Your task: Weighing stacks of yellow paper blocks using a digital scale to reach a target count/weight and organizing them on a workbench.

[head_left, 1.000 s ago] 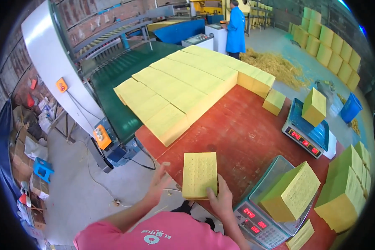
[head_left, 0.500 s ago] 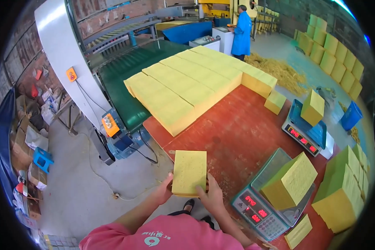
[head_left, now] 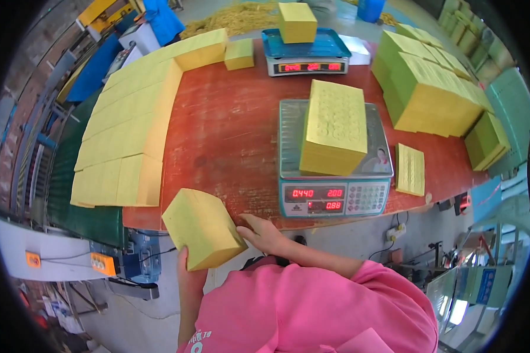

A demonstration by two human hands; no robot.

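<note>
A thick stack of yellow paper [head_left: 203, 226] is tilted over the table's near edge. My left hand [head_left: 189, 272] grips its lower left side, with the fingers partly hidden underneath. Close by its right corner is my right hand [head_left: 264, 235], fingers stretched out and apart; whether a fingertip touches the paper I cannot tell. To the right, another yellow paper stack [head_left: 334, 126] rests on the metal pan of a digital scale [head_left: 335, 199] with lit red digits. A thin yellow stack [head_left: 410, 169] lies on the table beside that scale.
On the red table [head_left: 229, 135], rows of yellow stacks [head_left: 129, 112] fill the left and more stacks [head_left: 436, 88] the right. A second scale [head_left: 306, 53] with a stack [head_left: 297, 22] stands at the back. A person in blue [head_left: 161, 20] is at the far left.
My view has swung right toward the scales. The held stack has turned and tilted. My right hand, which gripped its side, has loosened with fingers spread.
</note>
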